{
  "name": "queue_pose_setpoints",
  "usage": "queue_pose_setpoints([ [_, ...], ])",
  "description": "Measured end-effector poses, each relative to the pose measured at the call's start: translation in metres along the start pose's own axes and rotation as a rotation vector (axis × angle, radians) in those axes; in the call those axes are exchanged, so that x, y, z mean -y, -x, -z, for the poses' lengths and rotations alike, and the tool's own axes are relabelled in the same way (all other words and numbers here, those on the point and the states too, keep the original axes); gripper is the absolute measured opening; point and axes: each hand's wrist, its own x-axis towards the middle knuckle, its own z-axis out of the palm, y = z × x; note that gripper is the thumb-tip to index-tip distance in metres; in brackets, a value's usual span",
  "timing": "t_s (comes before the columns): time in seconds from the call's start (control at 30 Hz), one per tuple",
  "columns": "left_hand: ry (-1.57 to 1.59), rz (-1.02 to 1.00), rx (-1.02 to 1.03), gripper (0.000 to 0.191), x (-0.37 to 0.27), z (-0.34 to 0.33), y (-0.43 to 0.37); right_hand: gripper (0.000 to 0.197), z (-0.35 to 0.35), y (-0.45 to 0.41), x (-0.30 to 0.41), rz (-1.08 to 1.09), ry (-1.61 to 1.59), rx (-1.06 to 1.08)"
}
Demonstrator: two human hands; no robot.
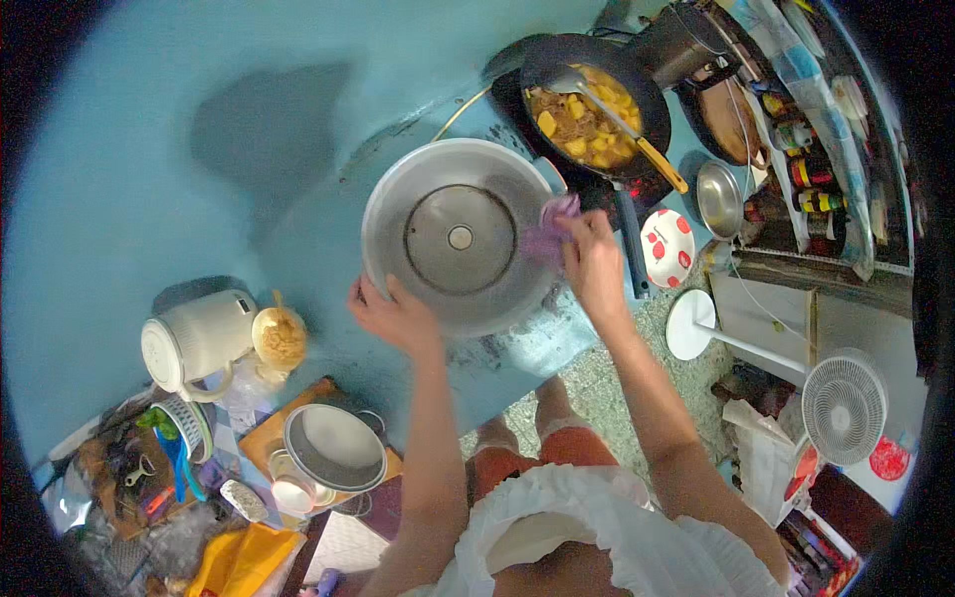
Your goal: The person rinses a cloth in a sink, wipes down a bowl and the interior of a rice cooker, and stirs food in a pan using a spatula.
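Note:
A round, grey metal pot or basin [460, 306] with a central knob-like disc lies before me on the blue surface. The fingers of my left hand [395, 313] grip its lower left rim. My right hand [595, 257] pinches a purple cloth [548, 235] against the right inner wall, near the rim. Beyond it, at the upper right, a black wok [656, 112] holds a stew with yellow chunks [600, 112], and a metal spatula with a yellow handle [660, 164] rests in it.
Right of the wok are a small metal bowl [720, 200] and a white plate with red patterns [668, 250]. A cream electric kettle [201, 343] stands at left, above a steel pot [336, 448] on a wooden board. A white fan [843, 407] is at right.

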Motion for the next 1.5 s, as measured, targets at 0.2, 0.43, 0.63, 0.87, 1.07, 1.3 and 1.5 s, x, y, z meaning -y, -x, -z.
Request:
queue_pose_setpoints([
  [0.2,-0.020,-0.085,-0.072,0.034,0.004,-0.005,0.000,0.025,-0.004,0.073,0.033,-0.070,-0.144,0.131],
  [0.43,-0.135,-0.071,0.047,0.037,0.014,0.000,-0.007,0.017,-0.002,0.081,0.059,-0.198,-0.620,0.296],
  [0.63,0.273,-0.017,0.109,0.038,-0.036,0.033,0.023,0.024,0.028,0.030,0.024,-0.495,-1.221,0.174],
  [0.87,0.766,0.152,0.819,0.029,-0.070,0.031,0.048,0.033,0.034,0.023,0.053,-0.669,-1.574,0.217],
  [1.07,1.015,0.464,0.604,0.026,-0.075,0.035,0.038,0.029,0.034,0.026,0.033,-0.515,-1.402,0.327],
  [1.3,1.017,0.537,0.641,0.030,-0.068,0.046,0.026,0.027,0.034,0.022,0.020,-0.526,-1.394,0.294],
  [1.5,0.623,0.342,0.531,0.040,-0.063,0.042,0.035,0.030,0.042,0.024,0.038,-0.465,-1.460,0.226],
])
